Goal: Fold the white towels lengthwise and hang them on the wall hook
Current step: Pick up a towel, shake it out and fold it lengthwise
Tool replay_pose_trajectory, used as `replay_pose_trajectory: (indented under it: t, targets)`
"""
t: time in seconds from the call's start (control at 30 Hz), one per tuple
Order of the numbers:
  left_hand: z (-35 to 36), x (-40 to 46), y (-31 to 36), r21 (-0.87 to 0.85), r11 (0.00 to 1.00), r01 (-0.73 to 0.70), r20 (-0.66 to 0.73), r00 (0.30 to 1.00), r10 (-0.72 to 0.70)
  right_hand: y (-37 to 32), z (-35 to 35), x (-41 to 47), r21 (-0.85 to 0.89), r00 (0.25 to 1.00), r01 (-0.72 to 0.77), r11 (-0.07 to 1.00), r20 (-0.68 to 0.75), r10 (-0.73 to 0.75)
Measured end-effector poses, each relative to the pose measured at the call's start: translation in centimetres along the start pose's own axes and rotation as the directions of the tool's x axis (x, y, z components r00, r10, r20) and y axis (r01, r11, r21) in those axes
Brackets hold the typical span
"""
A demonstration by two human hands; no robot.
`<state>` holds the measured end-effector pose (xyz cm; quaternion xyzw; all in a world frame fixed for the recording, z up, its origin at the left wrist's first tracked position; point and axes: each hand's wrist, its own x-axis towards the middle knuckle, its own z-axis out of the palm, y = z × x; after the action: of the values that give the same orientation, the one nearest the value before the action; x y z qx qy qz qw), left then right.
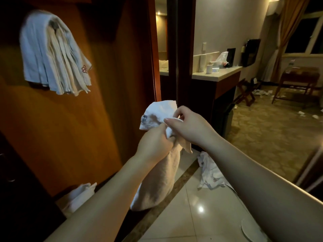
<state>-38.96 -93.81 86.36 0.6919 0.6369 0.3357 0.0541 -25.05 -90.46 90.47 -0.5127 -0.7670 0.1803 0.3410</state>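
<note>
A white towel (160, 172) hangs down in front of me, its top end bunched at chest height. My left hand (154, 145) grips it around the gathered part just below the top. My right hand (190, 126) pinches the upper corner of the same towel, right next to the left hand. Several folded white towels (54, 53) hang on the hook on the wooden wall at the upper left; the hook itself is hidden under them. Another white towel (211, 172) lies crumpled on the tiled floor to the right, and one more (78, 196) sits by the wall base.
The brown wooden wall (113, 84) stands close on the left. A dark doorway frame (176, 49) rises behind the hands. A counter (216, 75) with cups and a tissue box is beyond. A wooden table (298, 81) and scattered paper litter lie on the carpet at right.
</note>
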Motion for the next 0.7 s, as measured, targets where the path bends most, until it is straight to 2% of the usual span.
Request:
replay_pose_trajectory:
  t: [0.03, 0.07, 0.1, 0.13, 0.17, 0.2, 0.23, 0.27, 0.3, 0.37, 0.4, 0.47, 0.5, 0.57, 0.6, 0.7]
  targets:
    - [0.1, 0.0, 0.1, -0.004, 1.0, -0.014, -0.016, 1.0, 0.014, -0.1, 0.1, 0.2, -0.044, 0.999, 0.038, 0.998, -0.028, -0.04]
    - [0.1, -0.1, 0.1, -0.012, 1.0, -0.008, -0.034, 0.999, 0.007, 0.1, 0.1, 0.4, -0.011, 1.0, 0.015, 1.0, -0.021, -0.015]
    - [0.1, -0.1, 0.0, -0.021, 1.0, 0.003, -0.046, 0.999, -0.004, 0.2, -0.1, 0.6, 0.148, 0.997, -0.072, 0.986, 0.012, 0.071]
    - [0.0, -0.2, -0.3, -0.042, 0.999, 0.023, -0.045, 0.999, -0.025, 0.3, -0.3, 0.8, 0.424, 0.968, -0.252, 0.87, 0.123, 0.22]
    - [-0.1, -0.3, -0.5, -0.062, 0.997, 0.036, -0.044, 0.998, -0.039, 0.4, -0.4, 0.7, 0.65, 0.895, -0.447, 0.614, 0.32, 0.312]
    - [-0.2, -0.4, -0.7, -0.076, 0.996, 0.05, -0.041, 0.998, -0.053, 0.5, -0.4, 0.4, 0.74, 0.822, -0.564, 0.365, 0.464, 0.33]
    - [-0.3, -0.4, -0.9, -0.082, 0.995, 0.057, -0.046, 0.997, -0.061, 0.6, -0.1, 0.1, 0.775, 0.798, -0.59, 0.227, 0.516, 0.312]
    - [-0.3, -0.4, -1.0, -0.088, 0.994, 0.059, -0.053, 0.997, -0.064, 0.7, 0.3, 0.0, 0.799, 0.811, -0.568, 0.198, 0.502, 0.3]
    - [-0.4, -0.4, -1.0, -0.097, 0.994, 0.052, -0.065, 0.996, -0.058, 0.9, 0.6, 0.0, 0.835, 0.85, -0.508, 0.211, 0.447, 0.279]
    - [-0.5, -0.4, -0.9, -0.143, 0.989, 0.039, -0.086, 0.995, -0.052, 0.9, 0.7, -0.1, 0.871, 0.929, -0.35, 0.344, 0.275, 0.248]
    - [-0.6, -0.4, -0.8, -0.175, 0.984, 0.039, -0.098, 0.994, -0.057, 0.8, 0.4, -0.2, 0.823, 0.955, -0.289, 0.489, 0.213, 0.206]
    - [-0.6, -0.4, -0.8, -0.216, 0.974, 0.06, -0.123, 0.989, -0.088, 0.5, -0.4, -0.7, 0.551, 0.975, -0.205, 0.809, 0.191, 0.118]
    - [-0.5, -0.5, -1.0, -0.223, 0.972, 0.069, -0.133, 0.986, -0.101, 0.5, -0.7, -0.8, 0.431, 0.971, -0.183, 0.884, 0.218, 0.095]
    - [-0.3, -0.2, -1.1, -0.208, 0.974, 0.083, -0.125, 0.986, -0.111, 0.4, -1.1, -0.9, 0.336, 0.958, -0.145, 0.93, 0.283, 0.047]
    - [-0.2, -0.1, -1.1, -0.189, 0.977, 0.093, -0.094, 0.989, -0.112, 0.1, -1.3, -0.9, 0.32, 0.964, -0.09, 0.943, 0.267, 0.002]
    - [0.1, 0.2, -0.8, -0.223, 0.968, 0.113, 0.029, 0.994, -0.109, -0.3, -1.3, -0.7, 0.293, 0.983, 0.096, 0.951, 0.12, -0.136]
